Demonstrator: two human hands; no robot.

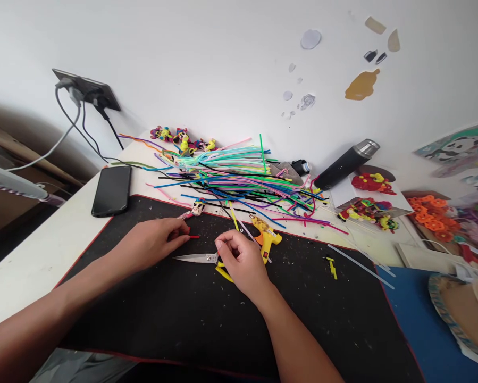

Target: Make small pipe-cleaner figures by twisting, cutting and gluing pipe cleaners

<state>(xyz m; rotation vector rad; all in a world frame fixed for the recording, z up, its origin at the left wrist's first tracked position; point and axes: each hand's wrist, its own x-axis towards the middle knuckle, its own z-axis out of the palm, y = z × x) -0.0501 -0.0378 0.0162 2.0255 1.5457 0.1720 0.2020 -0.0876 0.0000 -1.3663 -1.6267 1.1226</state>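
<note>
Over the black mat (162, 319), my left hand (154, 239) is closed, thumb and forefinger pinching a short piece of red pipe cleaner (194, 237). My right hand (244, 260) is also closed in a pinch, and whatever lies between its fingertips is too small to make out. Beneath it are scissors (199, 258) with yellow handles, partly covered by the hand, blades pointing left. A yellow glue gun (267, 238) lies just beyond the right hand. A small doll figure (198, 207) with a pale face lies behind the left hand.
Many coloured pipe cleaners (231, 165) are heaped along the wall. A phone (111, 191) lies at left. A black flask (346, 165) leans at right near a box of finished figures (368, 213). Yellow pieces (332, 267) and clear glue sticks (362, 266) lie at right.
</note>
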